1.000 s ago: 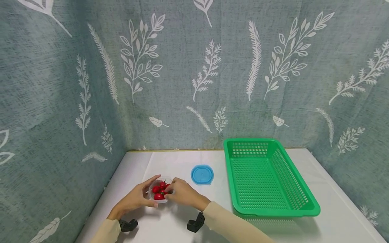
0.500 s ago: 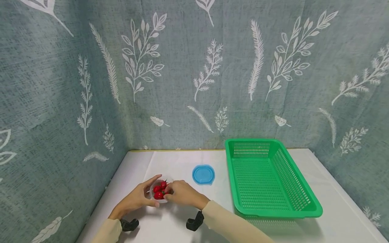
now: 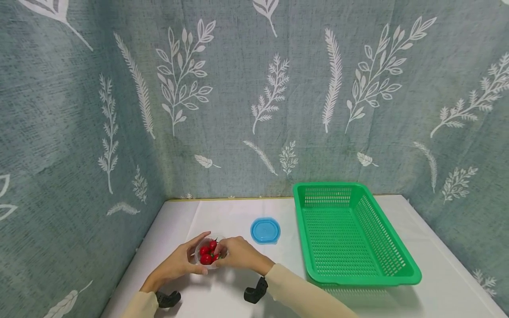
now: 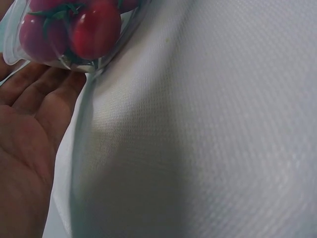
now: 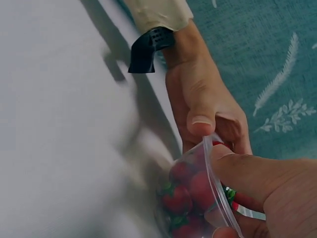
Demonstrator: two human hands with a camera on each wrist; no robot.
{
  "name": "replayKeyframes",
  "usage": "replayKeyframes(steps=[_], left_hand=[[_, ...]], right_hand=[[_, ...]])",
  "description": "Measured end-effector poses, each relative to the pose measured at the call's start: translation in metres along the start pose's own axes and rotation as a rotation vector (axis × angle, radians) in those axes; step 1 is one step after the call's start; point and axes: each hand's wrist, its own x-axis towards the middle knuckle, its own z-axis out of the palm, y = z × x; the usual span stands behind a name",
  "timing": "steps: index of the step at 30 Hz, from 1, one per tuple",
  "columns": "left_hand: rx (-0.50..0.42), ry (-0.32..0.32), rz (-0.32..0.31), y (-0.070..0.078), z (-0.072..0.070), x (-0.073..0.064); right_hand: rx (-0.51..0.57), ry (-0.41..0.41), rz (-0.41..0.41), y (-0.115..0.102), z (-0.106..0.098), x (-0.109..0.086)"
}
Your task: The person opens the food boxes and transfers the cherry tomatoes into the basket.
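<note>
A small clear plastic tub [image 5: 216,183] holds several red cherry tomatoes [image 3: 206,259] with green stems. My left hand [image 3: 176,263] grips the tub from the left, its thumb on the near side and fingers round the far side. In the left wrist view, those fingers [image 4: 37,87] lie against the tub's wall. From the right, my right hand [image 3: 242,256] reaches over the rim, thumb and fingers down inside. Red skin and a green stem show between them in the right wrist view, a tomato [image 5: 235,204] pinched there. The fingertips partly hide the other tomatoes.
A blue lid [image 3: 265,230] lies on the white tabletop [image 3: 234,212], behind and right of the tub. Farther right stands a large green slotted basket [image 3: 338,238] with nothing inside. Grey-green curtains [image 3: 238,110] with white leaf prints close off the back and sides.
My right thumb and fingers have moved slightly lower and wider in the tub. Another tomato now shows beside the thumb. My left hand keeps its hold on the tub.
</note>
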Motion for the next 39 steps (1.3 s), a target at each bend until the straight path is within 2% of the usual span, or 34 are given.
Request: replayKeyframes(steps=[8, 14, 17, 21, 26, 30, 39], left_hand=[[-0.016, 0.010, 0.006, 0.000, 0.004, 0.001], [-0.062, -0.037, -0.008, -0.004, 0.014, -0.006], [-0.072, -0.037, -0.004, -0.005, 0.016, -0.006], [-0.062, -0.023, 0.005, -0.005, 0.012, -0.004], [-0.035, -0.014, -0.014, -0.002, 0.008, -0.005], [-0.022, -0.003, -0.006, -0.002, 0.004, -0.005], [-0.005, 0.011, 0.006, 0.000, 0.002, -0.001]], right_hand=[[0.025, 0.031, 0.039, 0.001, 0.001, 0.000], [-0.013, -0.028, 0.042, 0.004, 0.009, -0.010], [0.013, -0.021, 0.026, 0.006, 0.009, -0.012], [0.035, 0.001, 0.013, 0.008, 0.007, -0.010], [0.005, 0.015, 0.000, 0.006, 0.003, -0.007], [0.011, 0.050, -0.008, 0.004, -0.002, -0.006], [-0.018, 0.111, -0.041, 0.000, -0.021, -0.007]])
